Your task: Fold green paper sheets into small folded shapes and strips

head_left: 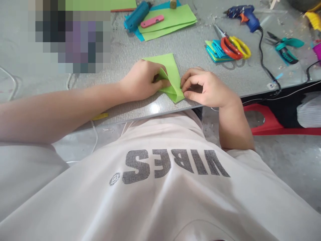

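Note:
A sheet of green paper (172, 68) lies at the table's near edge, its near part folded over into a raised flap. My left hand (144, 79) is closed on that flap, thumb on the near side and the other fingers partly hidden behind the paper. On the right, my right hand (204, 85) pinches the paper's right near corner between thumb and fingertips. Beyond the right hand sits a small stack of folded green and blue paper pieces (214, 52), with red-and-yellow-handled scissors (232, 47) lying across it.
Farther back are green sheets (173, 25), a pink folding cutter (152, 21) and a blue tube-shaped tool (137, 16). At right lie a blue glue gun (247, 16) with its black cord (262, 50) and teal-handled pliers (287, 48). A red stool (265, 120) stands below the table edge.

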`<state>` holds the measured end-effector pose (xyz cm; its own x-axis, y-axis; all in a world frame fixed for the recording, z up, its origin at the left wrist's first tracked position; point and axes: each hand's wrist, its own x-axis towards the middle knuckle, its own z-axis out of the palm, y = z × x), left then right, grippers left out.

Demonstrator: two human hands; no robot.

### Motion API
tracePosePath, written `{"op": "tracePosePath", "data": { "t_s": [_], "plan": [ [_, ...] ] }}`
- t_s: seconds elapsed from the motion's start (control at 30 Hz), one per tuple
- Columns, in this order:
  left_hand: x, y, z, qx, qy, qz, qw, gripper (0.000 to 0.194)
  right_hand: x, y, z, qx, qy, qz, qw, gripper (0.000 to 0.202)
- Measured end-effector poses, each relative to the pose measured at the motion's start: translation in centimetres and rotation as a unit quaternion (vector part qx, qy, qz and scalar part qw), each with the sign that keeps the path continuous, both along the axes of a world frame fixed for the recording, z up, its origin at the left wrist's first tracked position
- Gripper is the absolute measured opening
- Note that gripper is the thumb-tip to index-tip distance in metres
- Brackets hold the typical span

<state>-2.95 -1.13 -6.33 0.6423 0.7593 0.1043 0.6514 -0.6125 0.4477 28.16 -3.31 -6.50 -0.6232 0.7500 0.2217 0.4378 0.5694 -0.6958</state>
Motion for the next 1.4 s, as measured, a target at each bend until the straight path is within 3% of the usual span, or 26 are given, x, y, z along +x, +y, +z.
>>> {"op": "tracePosePath", "data": {
  "t_s": [0.33,0.53,0.67,0.9,1.17,1.4],
  "plan": [
    [0.5,0.0,0.3,0.015,0.039,0.026,0.999,0.034,0.3,0.2,-0.3,0.016,-0.014,0.001,1.0,0.02],
    [0.0,0.6,-0.6,0.039,0.011,0.007,0.999,0.031,0.2,0.1,-0.4,0.051,-0.019,0.028,0.998,0.017],
    [0.3,0.3,-0.8,0.097,0.021,0.0,0.995,0.033,0.2,0.0,-0.3,0.071,-0.022,0.052,0.996,0.014],
    [0.9,-0.5,0.2,0.196,0.117,-0.069,0.971,0.045,0.2,-0.2,-0.2,0.087,-0.023,0.051,0.995,0.013],
    [-0.1,1.7,-2.3,0.108,-0.037,-0.114,0.987,0.044,0.2,-0.2,0.0,0.086,-0.029,0.059,0.994,0.015],
    [-0.6,3.2,-2.8,0.059,-0.036,-0.16,0.985,0.062,0.1,-0.1,-0.1,0.084,-0.026,0.052,0.995,0.015]
  ]
}}
